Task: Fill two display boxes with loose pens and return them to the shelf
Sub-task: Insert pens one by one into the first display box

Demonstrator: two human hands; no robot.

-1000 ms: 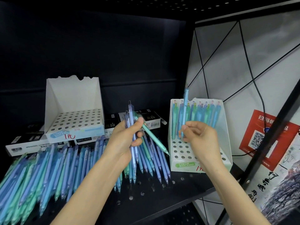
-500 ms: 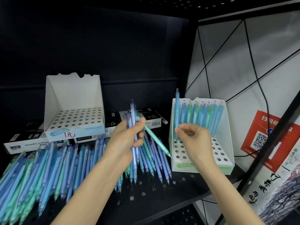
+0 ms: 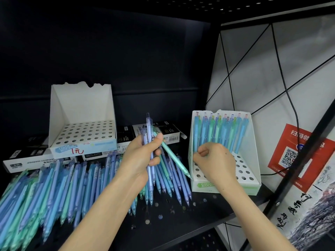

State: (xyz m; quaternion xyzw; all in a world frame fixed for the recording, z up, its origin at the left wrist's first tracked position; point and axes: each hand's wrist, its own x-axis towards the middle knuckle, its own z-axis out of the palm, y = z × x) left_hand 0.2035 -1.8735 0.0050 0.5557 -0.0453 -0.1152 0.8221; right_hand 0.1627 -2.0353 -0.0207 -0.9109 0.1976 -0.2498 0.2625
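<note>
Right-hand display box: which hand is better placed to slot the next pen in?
The right hand: it sits right at the partly filled box, over its open holes. The left hand grips a bundle of pens beside it, serving as supply.

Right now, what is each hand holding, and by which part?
The left hand grips a bunch of pens around their middles. The right hand curls by the leftmost pen in the right box; whether it pinches it is unclear.
</note>
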